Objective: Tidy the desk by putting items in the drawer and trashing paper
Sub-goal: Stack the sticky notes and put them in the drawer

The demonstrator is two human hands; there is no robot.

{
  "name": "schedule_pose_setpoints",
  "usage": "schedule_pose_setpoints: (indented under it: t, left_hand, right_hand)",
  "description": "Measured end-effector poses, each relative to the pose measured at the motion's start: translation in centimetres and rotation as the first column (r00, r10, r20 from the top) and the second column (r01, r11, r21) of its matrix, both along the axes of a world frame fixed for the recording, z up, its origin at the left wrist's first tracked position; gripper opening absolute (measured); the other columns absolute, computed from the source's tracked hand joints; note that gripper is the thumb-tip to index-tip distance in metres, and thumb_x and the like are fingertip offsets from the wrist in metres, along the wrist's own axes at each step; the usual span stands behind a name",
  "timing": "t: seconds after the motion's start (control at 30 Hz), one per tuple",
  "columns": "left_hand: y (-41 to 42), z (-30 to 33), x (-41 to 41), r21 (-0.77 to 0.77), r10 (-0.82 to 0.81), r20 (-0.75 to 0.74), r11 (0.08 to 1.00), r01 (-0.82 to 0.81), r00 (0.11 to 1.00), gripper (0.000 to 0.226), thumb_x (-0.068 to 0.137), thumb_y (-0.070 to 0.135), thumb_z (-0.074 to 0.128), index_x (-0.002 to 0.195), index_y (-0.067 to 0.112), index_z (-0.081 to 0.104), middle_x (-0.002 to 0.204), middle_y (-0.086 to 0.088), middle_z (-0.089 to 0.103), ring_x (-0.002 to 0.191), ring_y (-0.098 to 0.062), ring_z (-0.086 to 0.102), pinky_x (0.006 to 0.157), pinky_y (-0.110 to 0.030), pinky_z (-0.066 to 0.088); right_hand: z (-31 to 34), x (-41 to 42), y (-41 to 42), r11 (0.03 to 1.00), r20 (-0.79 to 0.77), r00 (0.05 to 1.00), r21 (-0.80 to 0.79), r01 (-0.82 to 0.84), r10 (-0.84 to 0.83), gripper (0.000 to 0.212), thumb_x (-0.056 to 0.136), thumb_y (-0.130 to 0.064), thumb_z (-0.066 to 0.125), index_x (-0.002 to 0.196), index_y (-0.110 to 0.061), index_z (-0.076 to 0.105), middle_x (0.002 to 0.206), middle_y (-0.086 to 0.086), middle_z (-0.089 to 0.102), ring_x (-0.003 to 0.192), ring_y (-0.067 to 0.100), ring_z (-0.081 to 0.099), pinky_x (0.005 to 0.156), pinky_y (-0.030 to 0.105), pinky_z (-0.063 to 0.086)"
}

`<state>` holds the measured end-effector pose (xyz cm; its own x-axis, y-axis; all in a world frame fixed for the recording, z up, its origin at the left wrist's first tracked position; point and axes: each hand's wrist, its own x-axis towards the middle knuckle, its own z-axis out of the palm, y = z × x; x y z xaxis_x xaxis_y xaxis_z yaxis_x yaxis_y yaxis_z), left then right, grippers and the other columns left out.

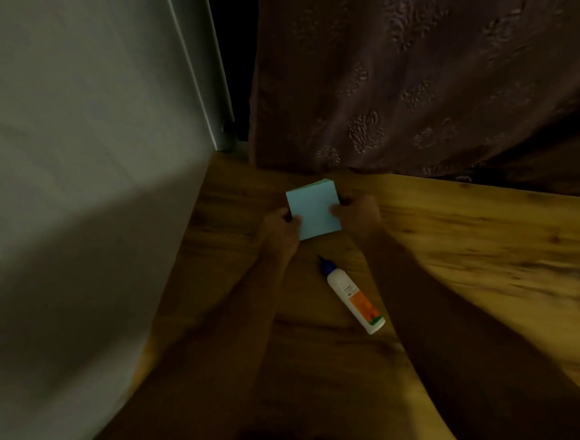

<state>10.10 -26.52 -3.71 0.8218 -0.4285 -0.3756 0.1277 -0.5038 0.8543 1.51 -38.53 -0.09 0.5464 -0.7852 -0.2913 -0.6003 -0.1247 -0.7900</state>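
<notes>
On the wooden desk, near the curtain, both hands grip a pale blue note block: left hand and right hand at its sides. In this dim blur it seems lifted; loose sheets could slip, or a forearm nudge the glue bottle lying between them.

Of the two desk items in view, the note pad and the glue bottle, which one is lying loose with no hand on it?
The glue bottle, lying on its side on the wooden desk between the forearms. The blue note pad is gripped by both the left hand and right hand.
</notes>
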Motion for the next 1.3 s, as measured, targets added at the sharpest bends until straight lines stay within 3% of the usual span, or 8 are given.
schedule_pose_setpoints:
  t: [0.33, 0.47, 0.53, 0.67, 0.77, 0.97, 1.07, 1.3]
  left_hand:
    - [-2.8, -0.5, 2.4, 0.263, -0.201, 0.125, 0.951, 0.163, 0.972, 0.034, 0.095, 0.031, 0.057, 0.113, 0.003, 0.065, 0.114, -0.016, 0.065, 0.102, -0.029, 0.064, 0.085, -0.046, 0.055]
    - [-3.1, -0.2, 2.2, 0.236, -0.186, 0.057, 0.957, 0.168, 0.981, 0.036, 0.094, 0.031, 0.057, 0.118, 0.003, 0.062, 0.118, -0.017, 0.063, 0.105, -0.029, 0.062, 0.088, -0.046, 0.054]
    - [-3.0, 0.0, 2.0, 0.2, -0.165, 0.007, 0.967, 0.16, 0.986, 0.035, 0.095, 0.028, 0.057, 0.118, 0.002, 0.061, 0.119, -0.018, 0.062, 0.106, -0.03, 0.061, 0.088, -0.046, 0.054]
    - [-2.2, 1.4, 1.2, 0.095, -0.088, 0.011, 0.992, 0.086, 0.996, 0.034, 0.093, 0.021, 0.059, 0.124, 0.006, 0.059, 0.124, -0.014, 0.06, 0.108, -0.029, 0.06, 0.088, -0.043, 0.054]
    - [-1.3, 2.9, 0.5, 0.016, -0.034, 0.038, 0.999, 0.034, 0.999, 0.035, 0.094, 0.018, 0.058, 0.128, 0.012, 0.056, 0.126, -0.007, 0.058, 0.109, -0.022, 0.057, 0.079, -0.032, 0.051]
    - [0.0, 5.3, -3.2, -0.156, -0.083, 0.179, 0.981, 0.112, 0.98, 0.036, 0.093, 0.018, 0.06, 0.128, 0.014, 0.056, 0.123, -0.004, 0.063, 0.11, -0.018, 0.06, 0.086, -0.034, 0.053]
    - [-0.4, 6.5, -6.6, -0.133, -0.202, 0.267, 0.961, 0.244, 0.942, 0.048, 0.093, 0.017, 0.058, 0.14, 0.019, 0.047, 0.123, 0.003, 0.061, 0.111, -0.013, 0.057, 0.09, -0.033, 0.051]
    - [-2.6, 6.9, -18.8, -0.005, -0.399, 0.391, 0.9, 0.436, 0.829, 0.04, 0.097, 0.01, 0.051, 0.136, 0.013, 0.048, 0.122, -0.009, 0.062, 0.112, -0.023, 0.058, 0.079, -0.025, 0.042]
  right_hand:
    - [-1.2, 2.5, -1.9, 0.995, -0.187, 0.981, -0.077, -0.068, 0.053, 0.035, 0.092, -0.015, 0.061, 0.124, 0.0, 0.06, 0.119, 0.017, 0.064, 0.104, 0.032, 0.063, 0.08, 0.036, 0.053]
    - [-1.4, 2.6, -1.7, 0.999, -0.225, 0.974, -0.032, -0.026, 0.018, 0.04, 0.093, -0.014, 0.06, 0.129, 0.001, 0.054, 0.127, 0.019, 0.059, 0.111, 0.033, 0.059, 0.085, 0.037, 0.052]
    - [-1.2, 2.3, -1.7, 0.997, -0.214, 0.977, 0.07, 0.031, -0.016, 0.041, 0.094, -0.012, 0.06, 0.131, 0.003, 0.052, 0.128, 0.019, 0.057, 0.114, 0.033, 0.057, 0.081, 0.032, 0.047]
    - [-0.6, 0.7, -1.9, 0.953, -0.061, 0.996, 0.293, 0.084, -0.069, 0.041, 0.087, -0.008, 0.066, 0.126, 0.0, 0.057, 0.123, 0.016, 0.062, 0.109, 0.031, 0.061, 0.094, 0.047, 0.052]
    - [0.3, -0.6, -1.1, 0.93, 0.085, 0.989, 0.357, 0.083, -0.121, 0.048, 0.085, -0.001, 0.068, 0.128, 0.004, 0.049, 0.118, 0.011, 0.06, 0.104, 0.03, 0.061, 0.092, 0.051, 0.053]
    - [2.9, -5.9, 0.6, 0.978, 0.373, 0.914, 0.185, 0.094, -0.158, 0.03, 0.081, 0.004, 0.069, 0.094, -0.019, 0.053, 0.101, 0.004, 0.067, 0.093, 0.019, 0.067, 0.074, 0.034, 0.058]
    - [3.9, -10.3, 0.8, 0.983, 0.411, 0.894, 0.111, 0.148, -0.181, 0.031, 0.082, 0.002, 0.069, 0.102, -0.017, 0.055, 0.097, -0.001, 0.067, 0.087, 0.011, 0.067, 0.069, 0.026, 0.058]
    - [2.8, -23.2, 0.7, 0.962, 0.321, 0.92, -0.075, 0.264, -0.227, 0.026, 0.085, -0.002, 0.068, 0.108, -0.011, 0.061, 0.093, -0.007, 0.065, 0.087, 0.009, 0.064, 0.063, 0.015, 0.052]
